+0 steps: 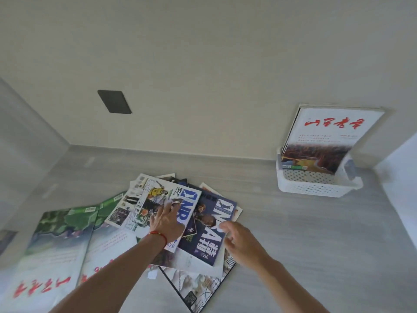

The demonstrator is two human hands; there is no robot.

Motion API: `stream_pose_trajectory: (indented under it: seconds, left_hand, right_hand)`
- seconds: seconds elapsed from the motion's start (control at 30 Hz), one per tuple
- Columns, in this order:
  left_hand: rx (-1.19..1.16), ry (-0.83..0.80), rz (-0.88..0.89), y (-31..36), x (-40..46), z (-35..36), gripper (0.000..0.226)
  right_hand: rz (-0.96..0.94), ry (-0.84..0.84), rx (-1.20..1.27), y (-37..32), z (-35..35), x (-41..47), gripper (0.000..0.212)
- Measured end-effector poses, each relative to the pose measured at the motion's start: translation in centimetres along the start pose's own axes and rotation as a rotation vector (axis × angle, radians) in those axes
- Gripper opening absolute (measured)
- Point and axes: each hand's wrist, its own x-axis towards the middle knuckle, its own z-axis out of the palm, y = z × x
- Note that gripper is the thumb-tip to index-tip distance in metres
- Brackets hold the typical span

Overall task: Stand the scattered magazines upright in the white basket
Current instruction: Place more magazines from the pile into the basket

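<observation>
Several magazines lie scattered in a loose pile on the grey floor. My left hand (167, 220) rests flat, fingers spread, on a white basketball magazine (158, 197) at the top of the pile. My right hand (239, 239) hovers at the right edge of a dark blue basketball magazine (208, 231), fingers curled and apart, holding nothing. Two large magazines with green covers and red characters (56, 245) lie at the left. The white perforated basket (316, 186) stands at the right by the wall, with a white magazine with red characters (325, 141) upright in it.
A cream wall runs behind the pile, with a dark rectangular plate (114, 101) on it. A pale panel (22, 143) closes the left side and a white surface (401, 168) juts in at the right. Bare grey floor (304, 245) lies between pile and basket.
</observation>
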Motion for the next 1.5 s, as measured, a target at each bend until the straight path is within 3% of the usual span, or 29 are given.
stream_pose_trajectory:
  seconds: [0.17, 0.27, 0.4, 0.5, 0.6, 0.73, 0.8, 0.9, 0.97, 1.1, 1.17, 1.27, 1.4, 1.5]
  left_hand:
    - [0.047, -0.052, 0.101, 1.3, -1.7, 1.8, 0.087]
    - [-0.048, -0.143, 0.207, 5.1, -2.8, 3.4, 0.093]
    - [-0.241, -0.238, 0.425, 7.9, -2.5, 4.1, 0.071]
    - [0.043, -0.075, 0.429, 6.3, 1.1, 2.9, 0.065]
    - [0.229, -0.125, 0.377, 5.4, 3.9, 2.1, 0.075]
    - [0.384, -0.094, 0.383, 7.1, 4.4, 2.0, 0.109]
    - [0.42, -0.14, 0.336, 7.8, 4.7, 1.2, 0.108]
    - [0.143, -0.22, 0.364, 8.1, 4.8, -0.1, 0.039]
    - [0.01, -0.296, 0.413, 8.5, 4.0, -1.1, 0.015]
    - [-0.209, -0.351, 0.516, 10.0, 1.7, -3.0, 0.016]
    - [-0.356, -0.296, 0.534, 11.1, 0.5, -3.8, 0.024]
    - [-0.542, -0.221, 0.498, 13.0, -0.9, -4.6, 0.032]
    - [-0.83, -0.14, 0.369, 16.1, -1.7, -4.7, 0.035]
    - [-0.965, -0.127, 0.323, 19.2, -1.9, -4.7, 0.029]
  right_hand:
    - [0.166, 0.018, -0.015, -3.1, 3.8, 0.6, 0.045]
    - [0.321, 0.01, -0.19, -3.0, 5.8, -0.1, 0.056]
    - [0.607, -0.053, -0.367, -1.0, 7.8, -2.8, 0.08]
    - [0.671, -0.025, -0.442, 1.5, 7.9, -4.7, 0.079]
    - [0.769, 0.063, -0.492, 2.9, 7.0, -5.6, 0.08]
    - [0.829, 0.147, -0.349, 4.1, 6.6, -6.7, 0.077]
    - [0.819, 0.187, -0.294, 4.6, 6.8, -7.1, 0.08]
    - [0.777, 0.284, -0.329, 5.1, 6.7, -7.7, 0.089]
    - [0.73, 0.337, -0.35, 5.4, 6.4, -8.0, 0.089]
    - [0.725, 0.515, -0.176, 7.0, 5.1, -8.6, 0.092]
    - [0.701, 0.63, 0.109, 8.1, 3.4, -8.5, 0.093]
    - [0.541, 0.664, 0.475, 8.6, 0.7, -8.3, 0.098]
    - [0.422, 0.624, 0.763, 9.5, -3.6, -8.1, 0.041]
    - [0.337, 0.687, 0.716, 11.2, -10.1, -8.2, 0.019]
